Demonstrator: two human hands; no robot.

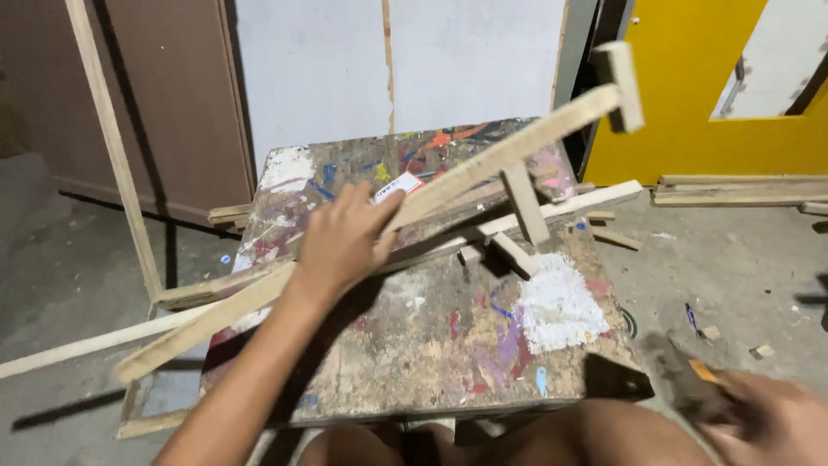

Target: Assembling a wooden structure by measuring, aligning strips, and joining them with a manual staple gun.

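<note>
My left hand [343,240] grips a long wooden strip [509,148] that runs from the lower left up to the upper right, lifted off a paint-stained table [448,345]. Short crosspieces [524,204] are fixed to the strip, one at its far end [623,85]. More wooden strips [552,211] lie on the table under it. At the lower right my right hand [768,421] is blurred and holds a dark tool [686,380] with an orange mark; what kind of tool it is cannot be made out.
A tall thin wooden frame [116,155] leans at the left. Behind the table stand a white board [397,69] and a brown panel [164,95]. A yellow door [690,86] is at the right, with planks [742,192] and wood scraps [761,350] on the concrete floor.
</note>
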